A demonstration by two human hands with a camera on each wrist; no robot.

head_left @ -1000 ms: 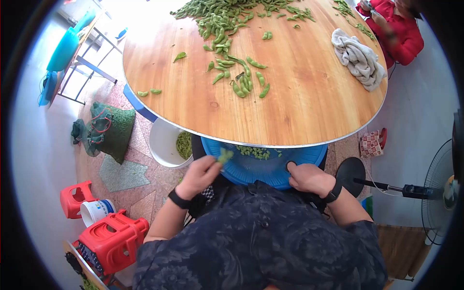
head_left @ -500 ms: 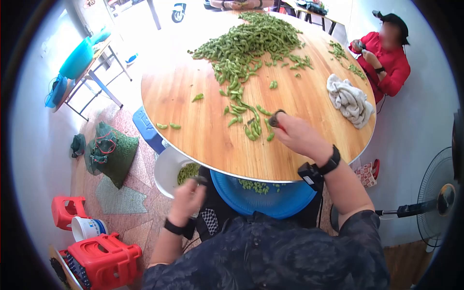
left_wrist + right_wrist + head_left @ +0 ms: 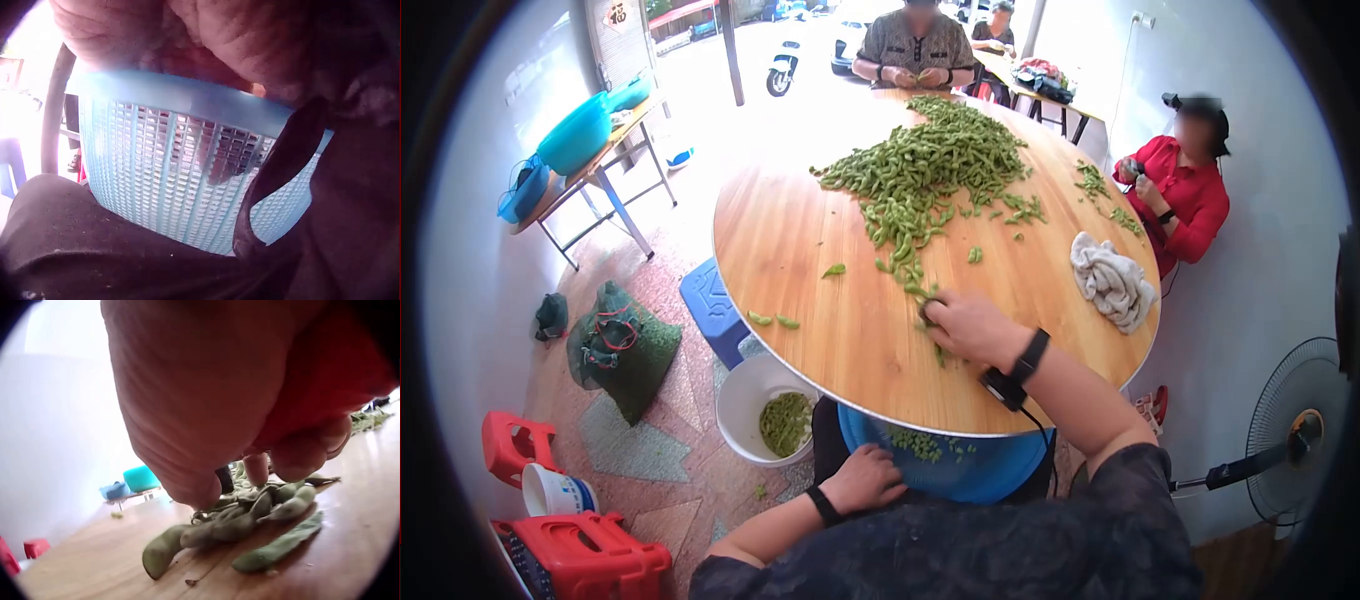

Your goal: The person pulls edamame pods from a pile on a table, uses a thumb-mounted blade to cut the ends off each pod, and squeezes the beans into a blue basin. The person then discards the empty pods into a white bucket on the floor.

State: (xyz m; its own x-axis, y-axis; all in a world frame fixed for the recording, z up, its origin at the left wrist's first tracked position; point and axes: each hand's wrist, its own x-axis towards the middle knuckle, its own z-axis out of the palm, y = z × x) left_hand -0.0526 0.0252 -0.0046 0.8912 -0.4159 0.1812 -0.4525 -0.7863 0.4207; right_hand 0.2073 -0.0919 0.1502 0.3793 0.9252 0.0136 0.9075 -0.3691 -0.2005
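Observation:
My right hand reaches onto the round table, a dark cover at its thumb tip. In the right wrist view its thumb and fingertips close around a small bunch of green soybean pods; one pod lies loose in front. My left hand rests at the near left rim of a blue basket, its fingers loose and holding nothing. Shelled green beans lie in the basket, which sits at my lap under the table edge. The left wrist view shows the basket's slotted wall below the hand.
A large pod heap covers the far middle of the table. A crumpled cloth lies at right. A white bucket with green hulls stands at left, near a blue stool. A fan stands right. Other people sit around.
My right hand has gone from the basket up to the pods on the table. The left hand swung out beside the bucket and came back to the basket rim, without the pod it held.

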